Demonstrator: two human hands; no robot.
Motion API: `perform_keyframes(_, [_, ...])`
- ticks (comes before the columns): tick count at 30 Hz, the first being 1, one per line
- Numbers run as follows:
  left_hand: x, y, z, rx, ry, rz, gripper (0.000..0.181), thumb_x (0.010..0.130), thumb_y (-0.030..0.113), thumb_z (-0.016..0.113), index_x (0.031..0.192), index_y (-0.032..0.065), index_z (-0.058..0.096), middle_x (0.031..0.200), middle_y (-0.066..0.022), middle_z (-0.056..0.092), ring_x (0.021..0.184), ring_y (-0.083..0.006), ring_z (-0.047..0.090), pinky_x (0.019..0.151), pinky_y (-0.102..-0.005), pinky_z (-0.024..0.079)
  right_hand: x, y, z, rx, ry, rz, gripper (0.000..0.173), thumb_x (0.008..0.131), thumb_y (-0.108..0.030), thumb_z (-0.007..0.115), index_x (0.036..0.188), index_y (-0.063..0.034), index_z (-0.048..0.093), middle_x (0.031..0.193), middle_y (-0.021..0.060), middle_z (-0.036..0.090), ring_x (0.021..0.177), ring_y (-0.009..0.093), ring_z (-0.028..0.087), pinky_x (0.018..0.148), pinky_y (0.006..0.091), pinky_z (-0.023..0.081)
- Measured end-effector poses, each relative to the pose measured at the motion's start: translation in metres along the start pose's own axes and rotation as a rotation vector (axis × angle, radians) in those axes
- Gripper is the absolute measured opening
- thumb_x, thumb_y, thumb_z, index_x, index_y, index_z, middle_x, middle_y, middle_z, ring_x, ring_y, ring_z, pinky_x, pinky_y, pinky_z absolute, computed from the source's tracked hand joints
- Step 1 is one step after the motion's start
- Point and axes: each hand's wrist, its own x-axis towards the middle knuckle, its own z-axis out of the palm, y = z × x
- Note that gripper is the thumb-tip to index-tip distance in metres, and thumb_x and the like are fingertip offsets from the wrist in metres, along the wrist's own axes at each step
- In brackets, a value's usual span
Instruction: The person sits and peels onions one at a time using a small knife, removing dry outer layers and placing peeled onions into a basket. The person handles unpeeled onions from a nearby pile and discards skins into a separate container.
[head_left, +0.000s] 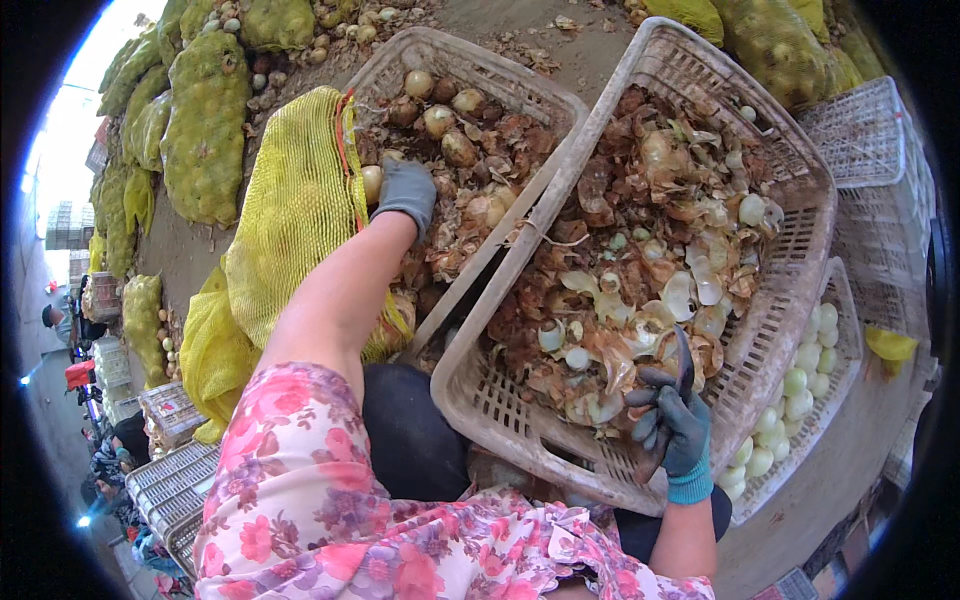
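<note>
My left hand (407, 196), in a grey glove, reaches into the left plastic crate (480, 60) beside the mouth of a yellow mesh sack (292, 195). A pale onion (371, 182) lies against its side. Its fingers are turned away, so their grip is hidden. Unpeeled onions (439, 121) and loose brown skins lie in that crate. My right hand (679, 424), in a teal-cuffed glove, grips a knife (684, 364) with its curved blade pointing up. It hovers over the right plastic crate (750, 82), which holds onion skins (600, 300) and peeled scraps.
Peeled onions (799, 405) fill a white crate (844, 375) at the right. Behind it stand stacked crates (862, 142). Full mesh sacks (206, 127) line the left and back. A limp yellow sack (217, 337) lies by my left arm. People work at the far left.
</note>
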Motion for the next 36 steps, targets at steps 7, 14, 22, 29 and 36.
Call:
perform_keyframes(7, [-0.134,-0.014,-0.094,-0.895,0.457,0.021,0.064,0.071,0.028,0.082,0.126,0.0036,0.059,0.113,-0.0155,0.064,0.102,-0.0286,0.063,0.098,-0.0417,0.043,-0.008,0.003,0.004,0.012,-0.090,-0.084,0.044,0.102,-0.024,0.051,0.139,0.0012,0.049,0.104,0.0159,0.071,0.069,0.017,0.071,0.058,0.0239,0.056])
perform_keyframes(14, [-0.276,0.025,-0.155,-1.921,0.139,0.280,0.068,0.073,0.006,0.083,0.132,-0.0067,0.051,0.118,-0.0075,0.061,0.106,-0.0121,0.060,0.093,-0.0266,0.050,-0.046,-0.010,0.044,-0.098,-0.142,-0.256,0.040,0.103,-0.025,0.053,0.138,-0.0051,0.054,0.114,0.0073,0.069,0.073,0.010,0.068,0.056,0.0207,0.052])
perform_keyframes(22, [-0.358,0.097,-0.153,-1.840,-0.138,0.422,0.083,0.072,0.003,0.083,0.142,-0.0044,0.039,0.129,-0.0137,0.058,0.117,-0.0177,0.057,0.100,-0.0307,0.048,-0.093,0.012,0.070,-0.030,-0.069,-0.227,0.043,0.098,-0.031,0.060,0.131,-0.0029,0.057,0.102,0.0030,0.066,0.072,0.008,0.062,0.058,0.0204,0.051])
perform_keyframes(29, [-0.406,0.112,-0.121,-2.176,-0.292,0.378,0.076,0.079,-0.003,0.077,0.145,-0.0007,0.039,0.135,-0.0104,0.055,0.121,-0.0173,0.055,0.104,-0.0325,0.046,-0.118,0.054,0.067,0.191,-0.049,-0.053,0.038,0.101,-0.031,0.056,0.129,-0.0050,0.057,0.097,0.0016,0.065,0.065,0.009,0.062,0.051,0.0221,0.050])
perform_keyframes(36, [-0.427,0.093,-0.097,-1.514,0.160,0.468,0.076,0.074,0.004,0.079,0.141,-0.0011,0.043,0.132,-0.0149,0.055,0.123,-0.0241,0.055,0.105,-0.0345,0.045,-0.126,0.081,0.060,-0.213,-0.057,-0.170,0.033,0.101,-0.025,0.054,0.126,-0.0026,0.058,0.091,0.0059,0.066,0.072,0.012,0.060,0.061,0.0292,0.053])
